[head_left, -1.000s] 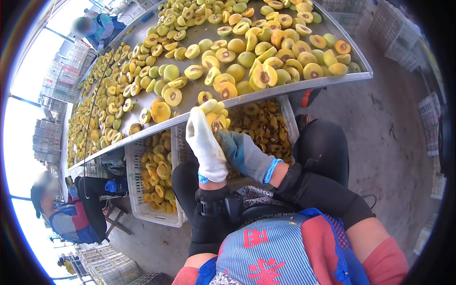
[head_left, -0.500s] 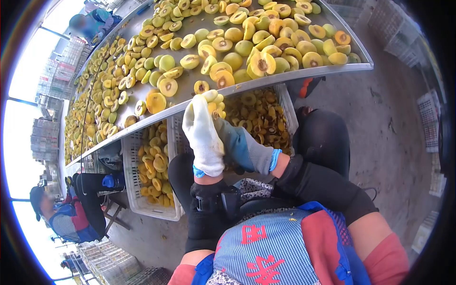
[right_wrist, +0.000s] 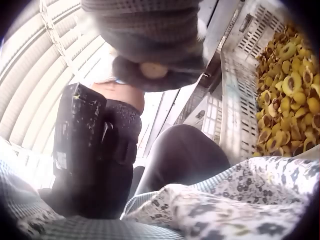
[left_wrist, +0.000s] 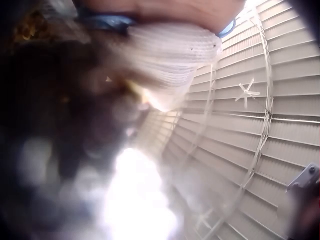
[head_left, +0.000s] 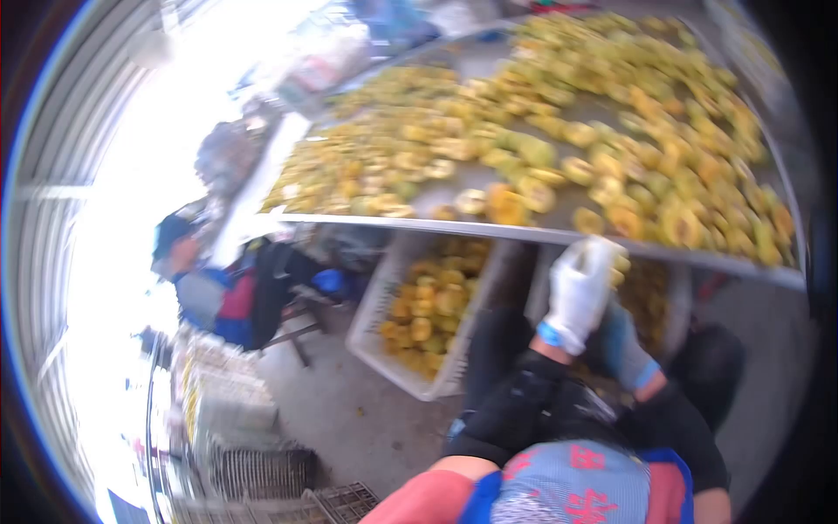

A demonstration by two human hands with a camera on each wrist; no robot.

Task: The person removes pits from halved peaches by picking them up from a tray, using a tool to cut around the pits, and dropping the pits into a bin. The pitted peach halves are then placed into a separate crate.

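In the head view my left hand (head_left: 579,293), in a white glove, is raised at the near edge of the metal table (head_left: 515,231). Its fingers curl round a yellow peach half (head_left: 620,265), blurred here. My right hand (head_left: 625,342), in a blue-grey glove, is close below and right of it, partly hidden by the left. The right wrist view shows that glove curled, with a pale round handle end (right_wrist: 153,70) in the grip; the rest of that tool is hidden. Many halved peaches (head_left: 681,175) cover the table, some with brown pits.
Under the table edge a white crate (head_left: 367,327) holds yellow halves, and a second crate (right_wrist: 240,110) of pieces stands by my knees. A seated person (head_left: 209,288) is at the left beside the table. Stacked crates (head_left: 223,393) stand lower left.
The head view has swung left and blurred, so the table and hands now appear farther right. Both hands stay together at the table edge, the peach half still held.
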